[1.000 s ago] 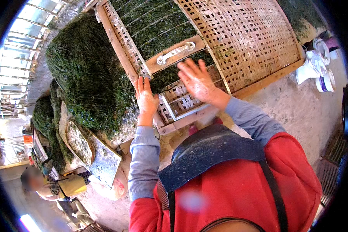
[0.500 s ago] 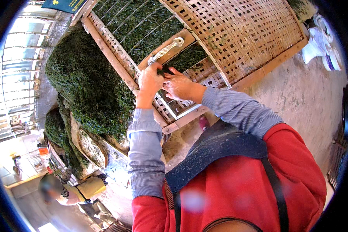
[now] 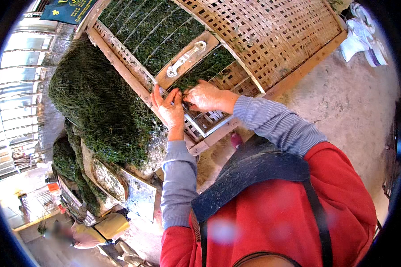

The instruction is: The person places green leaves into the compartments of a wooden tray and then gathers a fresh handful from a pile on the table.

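Fine dark green plant strands (image 3: 205, 71) lie in a wooden-framed tray, beside a wooden board (image 3: 165, 79) carrying a white handle (image 3: 186, 58). My right hand (image 3: 207, 95) reaches in from the right, its fingers curled down onto the near end of the strands. Just left of it, at the tray's near left rail, is my left hand (image 3: 169, 110), fingers apart and its fingertips close to those of the right. What lies under the right fingertips is hidden. Thin pale rods (image 3: 158, 38) cross more strands beyond the board.
A woven lattice panel (image 3: 272, 40) covers the tray's right side. Left of the tray rises a big heap of green strands (image 3: 98, 98). White bags (image 3: 363, 38) lie at the far right. A person in a yellow garment (image 3: 111, 227) is at lower left.
My left hand has turned and opened its fingers, drawing slightly down from the board. My right hand stays by the strands, its fingers more curled. The view has shifted slightly.
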`<state>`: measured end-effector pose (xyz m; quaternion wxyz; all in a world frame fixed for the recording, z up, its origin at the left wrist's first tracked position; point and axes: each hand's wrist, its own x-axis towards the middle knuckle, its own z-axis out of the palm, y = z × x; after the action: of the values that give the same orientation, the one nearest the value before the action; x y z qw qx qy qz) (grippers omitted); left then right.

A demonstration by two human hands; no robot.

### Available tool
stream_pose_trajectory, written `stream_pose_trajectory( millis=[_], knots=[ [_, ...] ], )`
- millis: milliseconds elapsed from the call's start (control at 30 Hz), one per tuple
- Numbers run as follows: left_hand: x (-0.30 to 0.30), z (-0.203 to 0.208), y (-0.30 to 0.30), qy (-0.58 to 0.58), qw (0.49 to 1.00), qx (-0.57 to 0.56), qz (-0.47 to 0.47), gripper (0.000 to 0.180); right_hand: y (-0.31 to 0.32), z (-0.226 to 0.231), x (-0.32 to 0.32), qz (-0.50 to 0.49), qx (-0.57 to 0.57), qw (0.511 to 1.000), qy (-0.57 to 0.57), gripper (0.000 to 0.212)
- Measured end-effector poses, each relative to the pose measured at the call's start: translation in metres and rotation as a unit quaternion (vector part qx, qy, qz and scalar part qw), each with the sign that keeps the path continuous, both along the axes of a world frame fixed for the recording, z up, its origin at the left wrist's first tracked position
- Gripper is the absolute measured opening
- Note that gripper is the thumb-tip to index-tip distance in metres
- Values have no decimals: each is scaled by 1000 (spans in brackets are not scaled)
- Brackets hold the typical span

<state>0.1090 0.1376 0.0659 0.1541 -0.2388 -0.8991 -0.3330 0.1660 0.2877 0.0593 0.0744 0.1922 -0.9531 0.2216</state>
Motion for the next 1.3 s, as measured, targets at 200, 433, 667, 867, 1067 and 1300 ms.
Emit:
stream_pose_trajectory(
  millis=[200, 433, 667, 867, 1067, 1300],
  knots=[
    [-4, -24, -7, 18, 995, -69, 68, 21, 22, 29, 11, -234, -29, 956, 172, 9],
    [-5, 2, 3, 13, 995, -98, 18, 16, 34, -8, -11, -71, -11, 986, 153, 11],
    [13, 5, 5, 82, 958, -202, -186, 53, 71, 37, 25, -227, -88, 946, 214, 10],
    [2, 10, 6, -76, 973, -114, -186, 56, 36, 12, 13, -14, -15, 977, 210, 10],
    [11, 33, -2, -26, 992, 27, -123, 55, 41, 14, -21, -135, -340, 922, 127, 10],
    [20, -7, -8, 63, 954, -272, -107, 44, 102, 10, -26, -285, -190, 932, 117, 12]
  ],
)
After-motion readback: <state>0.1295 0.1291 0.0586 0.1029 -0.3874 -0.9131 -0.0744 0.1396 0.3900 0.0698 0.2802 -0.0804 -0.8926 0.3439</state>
